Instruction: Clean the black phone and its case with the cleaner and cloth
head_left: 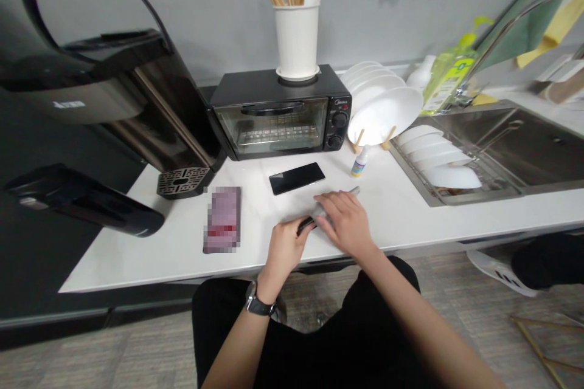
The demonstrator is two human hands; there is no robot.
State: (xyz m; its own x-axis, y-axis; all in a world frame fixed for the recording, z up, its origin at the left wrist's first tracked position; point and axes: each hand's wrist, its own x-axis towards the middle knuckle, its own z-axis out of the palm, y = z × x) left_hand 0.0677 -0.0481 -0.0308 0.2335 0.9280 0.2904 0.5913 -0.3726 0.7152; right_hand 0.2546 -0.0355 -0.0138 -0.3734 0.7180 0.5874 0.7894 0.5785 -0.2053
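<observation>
A knife lies slantwise just above the counter's front edge, its black handle (305, 225) to the left and its grey blade (354, 191) pointing right. My left hand (285, 247), with a watch on the wrist, is closed round the handle. Across the blade rests my right hand (344, 219), fingers on the far side and thumb on the near side, hiding most of the metal. Beyond the hands, a black phone (297, 179) lies flat. A small white bottle (359, 162) with a coloured label stands to its right. Left of my hands is a purple, pixelated flat item (223, 219).
A toaster oven (278, 124) stands at the back, topped by a white holder (297, 39) of chopsticks. A dark dispenser (150, 103) and black bottle (86, 200) are left. White plates (387, 112) and a sink (542, 140) are right. Another person's shoe (502, 273) shows below.
</observation>
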